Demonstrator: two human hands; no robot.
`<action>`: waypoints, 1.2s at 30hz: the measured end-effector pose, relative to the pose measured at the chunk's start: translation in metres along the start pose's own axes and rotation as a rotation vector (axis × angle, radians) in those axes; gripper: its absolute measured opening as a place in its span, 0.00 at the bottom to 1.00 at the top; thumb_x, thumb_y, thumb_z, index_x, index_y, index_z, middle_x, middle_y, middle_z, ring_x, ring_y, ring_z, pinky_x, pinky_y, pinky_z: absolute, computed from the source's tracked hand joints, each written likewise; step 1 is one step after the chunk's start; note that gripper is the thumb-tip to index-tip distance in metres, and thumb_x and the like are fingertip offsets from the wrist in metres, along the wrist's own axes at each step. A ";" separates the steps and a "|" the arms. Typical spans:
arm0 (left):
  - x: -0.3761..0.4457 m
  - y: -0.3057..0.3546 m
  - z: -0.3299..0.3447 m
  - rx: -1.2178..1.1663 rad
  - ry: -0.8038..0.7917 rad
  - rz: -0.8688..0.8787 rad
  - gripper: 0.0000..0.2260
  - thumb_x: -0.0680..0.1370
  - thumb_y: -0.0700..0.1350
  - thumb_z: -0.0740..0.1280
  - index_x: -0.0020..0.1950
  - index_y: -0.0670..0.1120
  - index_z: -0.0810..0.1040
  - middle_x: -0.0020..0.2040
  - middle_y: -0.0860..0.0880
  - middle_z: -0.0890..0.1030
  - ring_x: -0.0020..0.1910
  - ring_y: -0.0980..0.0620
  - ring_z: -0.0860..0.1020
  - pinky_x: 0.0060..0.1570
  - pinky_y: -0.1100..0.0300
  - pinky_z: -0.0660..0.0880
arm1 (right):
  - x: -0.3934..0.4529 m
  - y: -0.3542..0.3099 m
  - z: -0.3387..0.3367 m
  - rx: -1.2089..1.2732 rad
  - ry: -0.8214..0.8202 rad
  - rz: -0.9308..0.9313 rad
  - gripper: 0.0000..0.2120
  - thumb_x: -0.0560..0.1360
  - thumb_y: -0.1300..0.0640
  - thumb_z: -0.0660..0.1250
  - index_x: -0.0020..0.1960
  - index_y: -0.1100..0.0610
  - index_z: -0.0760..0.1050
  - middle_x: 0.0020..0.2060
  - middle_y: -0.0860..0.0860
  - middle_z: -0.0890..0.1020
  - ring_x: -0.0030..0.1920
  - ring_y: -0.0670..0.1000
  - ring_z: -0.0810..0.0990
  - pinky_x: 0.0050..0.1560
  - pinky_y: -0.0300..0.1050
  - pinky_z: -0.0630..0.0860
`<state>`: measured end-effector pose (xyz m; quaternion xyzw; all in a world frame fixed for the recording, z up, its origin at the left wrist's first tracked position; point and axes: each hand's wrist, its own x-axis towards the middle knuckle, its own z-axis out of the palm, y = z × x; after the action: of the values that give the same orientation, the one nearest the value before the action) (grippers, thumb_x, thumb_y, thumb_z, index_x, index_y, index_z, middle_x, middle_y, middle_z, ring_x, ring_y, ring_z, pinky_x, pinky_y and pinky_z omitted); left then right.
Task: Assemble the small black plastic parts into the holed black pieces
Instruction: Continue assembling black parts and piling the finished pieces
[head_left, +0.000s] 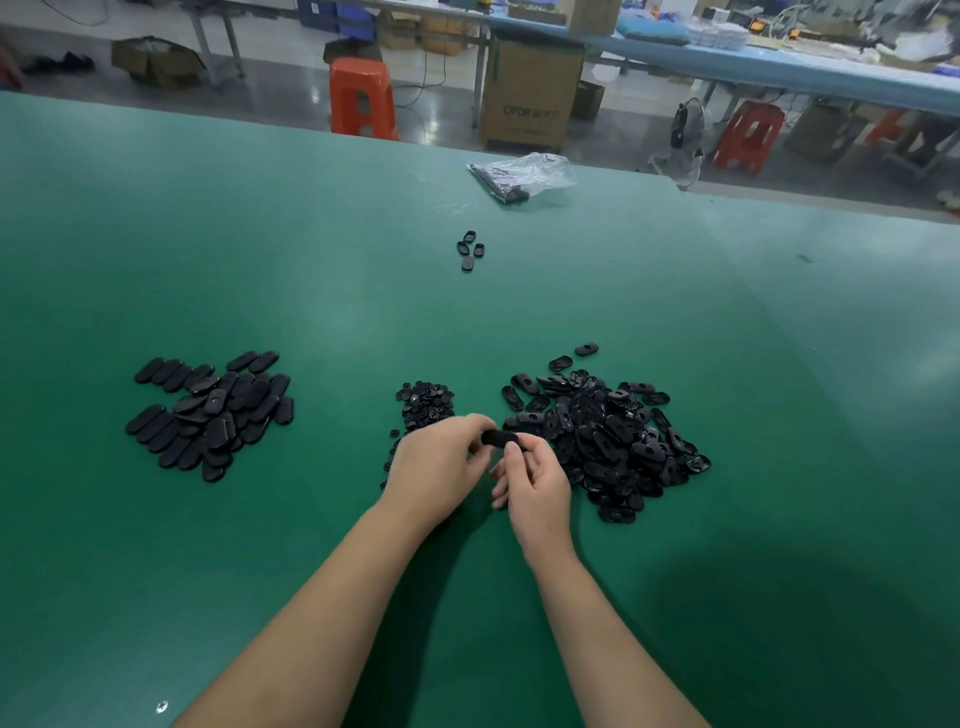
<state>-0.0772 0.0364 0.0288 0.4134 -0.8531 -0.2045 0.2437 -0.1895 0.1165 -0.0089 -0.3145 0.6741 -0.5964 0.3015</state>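
One black oval piece (497, 438) is held between both hands just above the green table (311, 291). My left hand (439, 467) pinches its left end and my right hand (535, 483) grips its right end with curled fingers. Right of my hands lies a big heap of holed black oval pieces (608, 426). A small heap of little black plastic parts (425, 404) sits just beyond my left hand, partly hidden by it. At the left is a pile of black oval pieces (208, 410) lying smooth side up.
Several loose black ovals (470, 250) lie further back at the centre. A clear plastic bag (524, 175) with dark contents rests near the far table edge. Beyond the edge stand orange stools (362, 97), a cardboard box (530, 93) and another blue-topped table.
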 end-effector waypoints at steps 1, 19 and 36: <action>0.001 -0.004 -0.005 0.023 0.048 -0.030 0.09 0.77 0.50 0.69 0.57 0.56 0.80 0.43 0.56 0.82 0.42 0.53 0.80 0.38 0.60 0.70 | 0.000 -0.001 0.000 0.008 -0.005 0.003 0.05 0.83 0.56 0.63 0.55 0.49 0.77 0.33 0.48 0.81 0.30 0.46 0.77 0.31 0.41 0.76; -0.010 -0.172 -0.112 0.285 0.373 -0.716 0.15 0.77 0.56 0.70 0.59 0.49 0.83 0.50 0.42 0.84 0.50 0.37 0.81 0.41 0.53 0.71 | -0.003 -0.002 0.002 -0.098 -0.018 0.012 0.10 0.82 0.60 0.62 0.55 0.46 0.76 0.35 0.47 0.82 0.32 0.43 0.77 0.33 0.41 0.78; -0.006 -0.093 -0.030 0.008 0.124 -0.298 0.05 0.79 0.48 0.69 0.52 0.52 0.85 0.41 0.58 0.77 0.36 0.63 0.73 0.31 0.64 0.67 | -0.003 -0.002 0.003 -0.184 -0.021 0.034 0.13 0.81 0.64 0.60 0.53 0.47 0.77 0.35 0.46 0.82 0.30 0.42 0.77 0.31 0.38 0.75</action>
<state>0.0001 -0.0165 0.0005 0.5482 -0.7666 -0.2091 0.2611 -0.1851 0.1172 -0.0074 -0.3356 0.7281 -0.5235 0.2883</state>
